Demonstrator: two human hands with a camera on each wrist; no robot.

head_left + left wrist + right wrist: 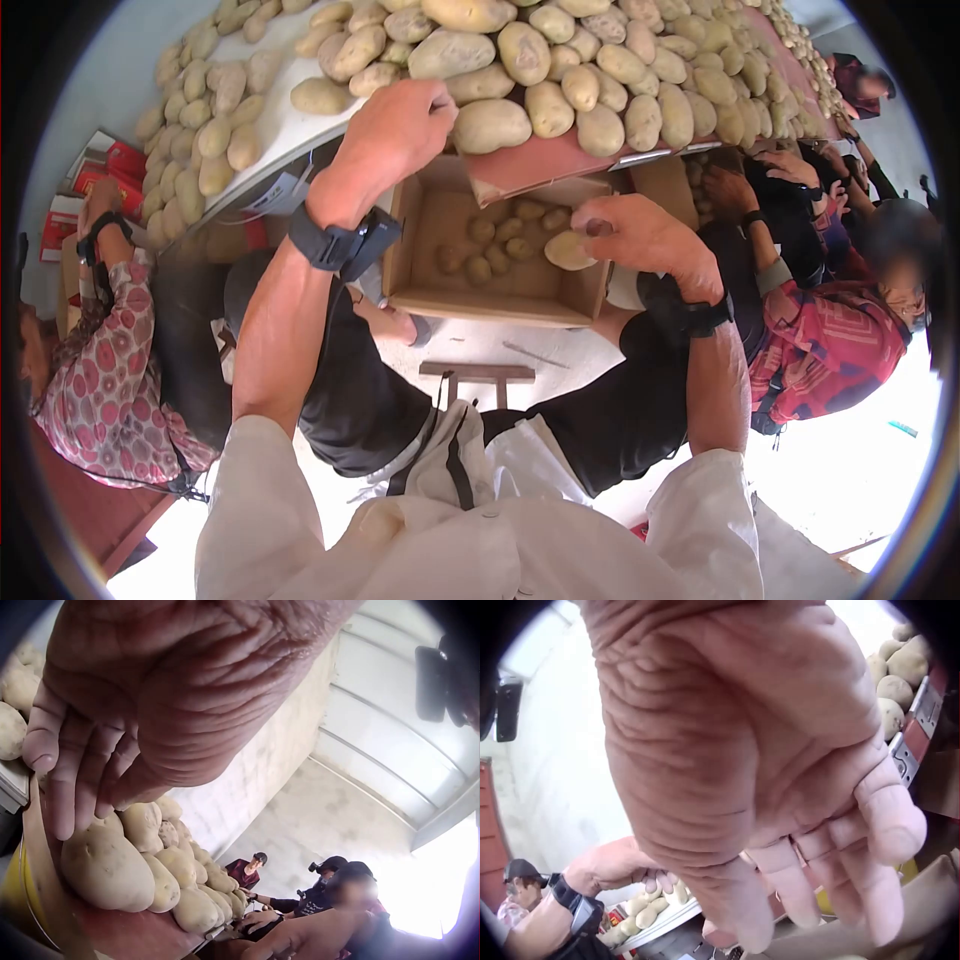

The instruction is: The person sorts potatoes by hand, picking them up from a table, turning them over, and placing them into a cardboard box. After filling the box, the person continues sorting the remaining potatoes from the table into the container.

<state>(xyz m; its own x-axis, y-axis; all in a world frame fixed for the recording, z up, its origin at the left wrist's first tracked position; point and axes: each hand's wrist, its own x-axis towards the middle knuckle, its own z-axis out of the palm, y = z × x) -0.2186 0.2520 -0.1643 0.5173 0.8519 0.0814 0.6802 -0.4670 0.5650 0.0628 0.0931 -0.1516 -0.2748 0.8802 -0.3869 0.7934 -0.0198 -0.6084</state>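
Observation:
My left hand (pixel 395 140) is at the edge of the potato pile, close to a large potato (pixel 490 126) at the front. In the left wrist view its fingers (pixel 67 772) hang loosely over a big potato (pixel 105 866), holding nothing. Over the cardboard box (pixel 400 250) is my right hand (pixel 645 235). A potato (pixel 568 251) shows right at its fingertips in the head view, above the box floor. The right wrist view shows loosely spread fingers (pixel 877 892) and no potato in them. Several smaller potatoes (pixel 480 230) lie inside the box.
Potatoes (pixel 620 65) are heaped along the table, whose reddish edge (pixel 530 170) overhangs the box. More potatoes (pixel 190 150) lie on the white surface at left. People sit on both sides, one in a patterned sleeve (pixel 125 370). A small wooden stool (pixel 478 372) stands below.

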